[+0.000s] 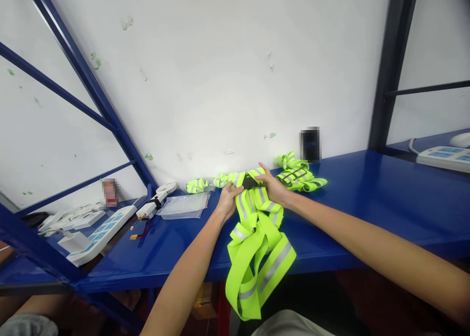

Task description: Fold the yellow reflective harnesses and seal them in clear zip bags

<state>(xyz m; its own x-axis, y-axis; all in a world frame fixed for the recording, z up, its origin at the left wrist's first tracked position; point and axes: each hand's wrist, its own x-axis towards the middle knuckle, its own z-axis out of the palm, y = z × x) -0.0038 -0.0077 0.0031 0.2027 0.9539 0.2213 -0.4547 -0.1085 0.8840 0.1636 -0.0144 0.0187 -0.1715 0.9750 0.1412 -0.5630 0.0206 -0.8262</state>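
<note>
A neon yellow reflective strap harness (253, 228) with silver stripes hangs in loops over the front edge of the blue table. Near its top is a black buckle (249, 182). My left hand (228, 200) is closed on the strap at the buckle's left side. On the right side, my right hand (273, 187) grips the strap close to the same buckle. Behind my right hand lies a heap of similar straps (299, 174). Smaller bundles of yellow strap (197, 185) sit at the back, left of my hands. Whether the buckle is fastened cannot be made out.
Clear plastic bags (183, 206) lie on the table (367, 204) to the left. Beyond them are a small white fan (165, 190), a device with red-yellow leads (141, 233) and a power strip (105, 233). A dark blurred object (310, 145) stands by the wall. Blue frame posts (95, 91) rise at left.
</note>
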